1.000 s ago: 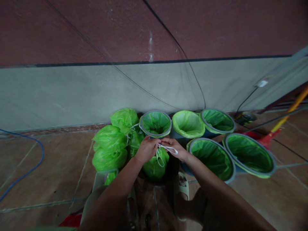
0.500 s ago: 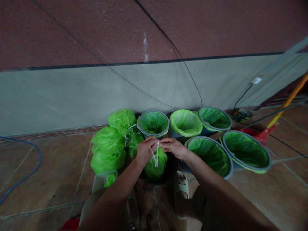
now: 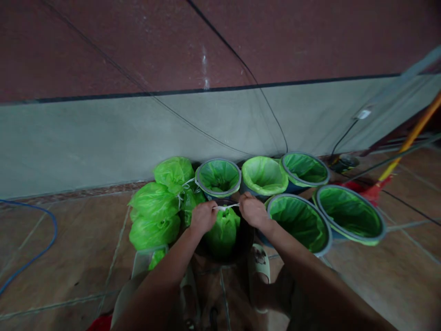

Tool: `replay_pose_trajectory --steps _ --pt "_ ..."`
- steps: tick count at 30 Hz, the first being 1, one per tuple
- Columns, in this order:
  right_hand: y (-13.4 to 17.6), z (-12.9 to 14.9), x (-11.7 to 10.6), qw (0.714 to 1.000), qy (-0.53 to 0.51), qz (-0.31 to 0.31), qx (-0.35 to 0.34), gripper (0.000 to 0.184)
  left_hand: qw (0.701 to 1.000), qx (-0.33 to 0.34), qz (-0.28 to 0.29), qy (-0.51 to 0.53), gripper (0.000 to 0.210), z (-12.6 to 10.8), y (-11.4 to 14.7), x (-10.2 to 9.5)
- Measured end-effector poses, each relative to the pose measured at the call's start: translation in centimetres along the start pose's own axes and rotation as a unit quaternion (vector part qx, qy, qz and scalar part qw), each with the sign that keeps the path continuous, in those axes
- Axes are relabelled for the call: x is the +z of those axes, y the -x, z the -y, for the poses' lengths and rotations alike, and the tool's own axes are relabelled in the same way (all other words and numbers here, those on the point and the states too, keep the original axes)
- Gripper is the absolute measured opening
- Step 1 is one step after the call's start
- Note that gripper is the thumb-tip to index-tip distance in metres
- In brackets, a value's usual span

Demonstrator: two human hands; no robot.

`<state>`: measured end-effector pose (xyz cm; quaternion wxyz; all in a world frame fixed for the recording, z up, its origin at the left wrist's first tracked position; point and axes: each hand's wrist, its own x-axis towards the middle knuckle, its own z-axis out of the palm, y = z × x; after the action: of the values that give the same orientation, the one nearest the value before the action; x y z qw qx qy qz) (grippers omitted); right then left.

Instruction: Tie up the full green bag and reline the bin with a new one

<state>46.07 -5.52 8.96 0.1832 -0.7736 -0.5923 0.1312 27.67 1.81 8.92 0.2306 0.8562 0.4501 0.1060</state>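
A green garbage bag (image 3: 222, 234) sits inside a dark bin (image 3: 245, 246) between my feet, its top gathered under a white drawstring (image 3: 225, 208). My left hand (image 3: 203, 216) is closed on one end of the drawstring. On the other side my right hand (image 3: 253, 210) grips the opposite end, and the string runs taut between the two. Left of the bin, several filled green bags (image 3: 155, 202) with white ties are piled against the wall.
Bins lined with green bags stand behind and to the right, among them a grey-rimmed bin (image 3: 218, 177) and a front bin (image 3: 299, 223). A clear plastic container (image 3: 140, 263) is at the left. A blue hose (image 3: 51, 239) and a yellow-handled red tool (image 3: 372, 191) lie farther out.
My hands have moved apart, from close together over the bag's neck to either side of it. The drawstring, hanging in a loop before, is now pulled straight between them.
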Motion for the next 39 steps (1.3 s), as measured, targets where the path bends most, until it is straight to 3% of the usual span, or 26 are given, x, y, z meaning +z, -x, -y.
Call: replay_pose_trajectory --steps 4,6,9,13,16,18,20,24,28,30,34,39 --pt "-0.9 -0.3 0.6 0.981 -0.192 0.027 0.009 0.013 0.978 -0.076 0.032 0.190 0.021 -0.4 -0.6 0.6" --pt "-1.1 0.1 0.9 0.944 -0.326 0.042 0.033 0.013 0.935 -0.130 0.048 0.327 0.021 -0.8 -0.7 0.8" --pt "-1.1 1.0 0.9 0.865 -0.495 0.053 0.064 0.016 0.852 -0.174 0.052 0.491 0.018 -1.3 -0.7 0.8" --pt "-0.7 1.8 -0.1 0.802 -0.585 0.086 0.092 0.024 0.770 -0.188 0.019 0.610 0.027 -1.4 -0.7 0.3" --pt "-0.5 1.9 -1.0 0.772 -0.601 0.172 0.117 0.025 0.740 -0.195 0.024 0.644 0.035 -1.3 -0.6 0.0" --pt "-0.4 1.8 -1.3 0.770 -0.589 0.211 0.125 0.025 0.746 -0.188 0.047 0.637 0.036 -1.2 -0.5 0.1" --pt "-0.4 1.7 -1.4 0.792 -0.556 0.227 0.107 0.023 0.768 -0.166 0.083 0.613 0.030 -1.1 -0.3 0.4" --pt "-0.3 1.9 -1.3 0.832 -0.496 0.245 0.044 0.020 0.846 -0.074 0.133 0.511 0.017 -0.8 -0.3 1.3" --pt "-0.3 2.1 -1.3 0.837 -0.499 0.225 0.014 0.021 0.915 0.027 0.114 0.386 0.008 -0.8 -0.4 1.6" --pt "-0.3 2.0 -1.4 0.828 -0.523 0.200 0.020 0.024 0.937 0.059 0.097 0.331 0.016 -1.0 -0.2 1.4" --pt "-0.4 1.9 -1.4 0.818 -0.545 0.177 0.049 0.027 0.958 0.087 0.053 0.266 0.022 -1.3 -0.1 0.8" --pt "-0.4 2.0 -1.6 0.823 -0.538 0.179 0.036 0.020 0.965 0.034 0.020 0.259 0.018 -0.7 -0.5 0.8"
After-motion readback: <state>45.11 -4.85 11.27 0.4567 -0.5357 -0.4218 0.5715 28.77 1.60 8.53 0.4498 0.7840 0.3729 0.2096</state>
